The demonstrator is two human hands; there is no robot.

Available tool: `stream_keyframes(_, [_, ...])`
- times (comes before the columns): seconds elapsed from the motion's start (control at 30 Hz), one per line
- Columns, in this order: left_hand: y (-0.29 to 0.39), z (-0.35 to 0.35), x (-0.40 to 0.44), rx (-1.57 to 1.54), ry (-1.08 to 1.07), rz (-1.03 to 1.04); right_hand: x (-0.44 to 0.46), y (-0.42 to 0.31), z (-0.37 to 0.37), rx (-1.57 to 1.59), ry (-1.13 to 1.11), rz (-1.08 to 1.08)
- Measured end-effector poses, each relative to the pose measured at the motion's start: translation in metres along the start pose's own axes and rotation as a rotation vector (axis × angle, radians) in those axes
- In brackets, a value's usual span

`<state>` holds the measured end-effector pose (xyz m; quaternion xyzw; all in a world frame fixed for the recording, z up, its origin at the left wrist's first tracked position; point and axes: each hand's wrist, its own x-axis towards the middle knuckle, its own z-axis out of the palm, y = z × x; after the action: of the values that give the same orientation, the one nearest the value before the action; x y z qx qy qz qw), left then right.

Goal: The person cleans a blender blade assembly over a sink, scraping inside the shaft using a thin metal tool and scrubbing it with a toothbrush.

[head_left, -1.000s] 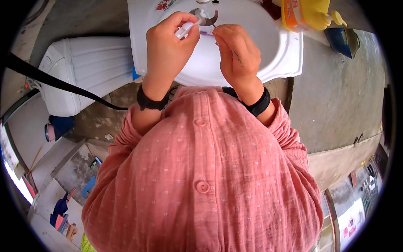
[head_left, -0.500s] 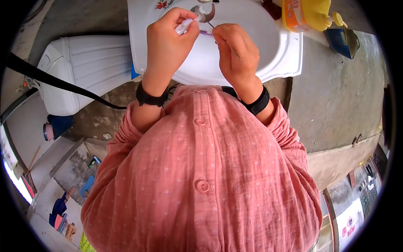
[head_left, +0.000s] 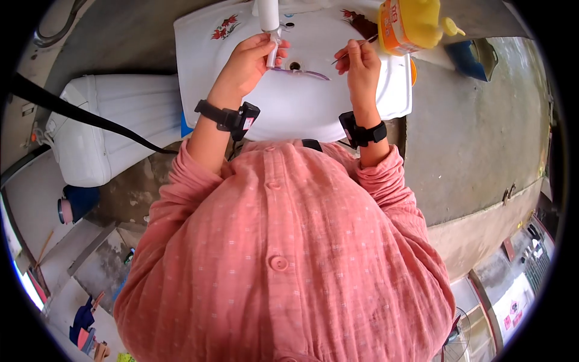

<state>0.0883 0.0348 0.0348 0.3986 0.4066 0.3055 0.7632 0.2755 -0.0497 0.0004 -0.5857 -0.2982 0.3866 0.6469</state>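
My left hand (head_left: 248,61) is closed around a small, pale, tube-like piece (head_left: 271,58), whose exact kind I cannot make out. It is held over the white washbasin (head_left: 265,99), just below a white faucet (head_left: 269,15). My right hand (head_left: 362,63) pinches a thin dark rod (head_left: 345,55) at the basin's right side, its tip pointing left. Between the hands, a slim curved purple-and-white item (head_left: 310,73) lies in the bowl, just below the drain hole (head_left: 295,66).
A yellow pump bottle (head_left: 416,27) stands at the basin's back right corner, beside a dark reddish-brown thing (head_left: 365,25). A blue container (head_left: 473,60) is further right. To the left is a white ribbed appliance (head_left: 114,127). A black strap (head_left: 90,117) crosses the left side.
My hands have moved apart, the right one going right with the rod. The view has shifted, so more of the basin, the faucet and the purple item now show.
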Motion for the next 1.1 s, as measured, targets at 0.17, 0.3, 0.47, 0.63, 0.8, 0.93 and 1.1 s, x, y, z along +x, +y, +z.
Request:
stream_keyframes(0.17, [-0.006, -0.002, 0.018, -0.12, -0.196, -0.087, 0.011, 0.024, 0.004, -0.095, -0.074, 0.062])
stream_keyframes(0.3, [-0.007, 0.011, 0.017, -0.009, -0.166, -0.21, 0.044, 0.021, -0.002, -0.348, -0.109, 0.024])
stream_keyframes(0.47, [-0.025, 0.001, 0.019, -0.154, -0.171, -0.155, 0.093, 0.033, -0.005, -0.156, -0.136, 0.126])
stream_keyframes(0.63, [-0.03, -0.008, 0.013, -0.348, -0.194, -0.125, 0.13, 0.072, -0.009, -0.536, 0.071, -0.042])
stream_keyframes(0.8, [-0.022, -0.007, 0.0, -0.712, -0.068, -0.276, 0.16, 0.082, -0.019, -0.541, 0.055, 0.101])
stream_keyframes(0.93, [-0.038, -0.021, 0.015, -0.883, -0.219, -0.252, 0.174, 0.112, -0.019, -0.501, 0.091, -0.035])
stream_keyframes(1.1, [-0.04, -0.014, 0.035, -0.953, -0.154, -0.279, 0.148, 0.084, 0.007, -0.491, -0.081, -0.33])
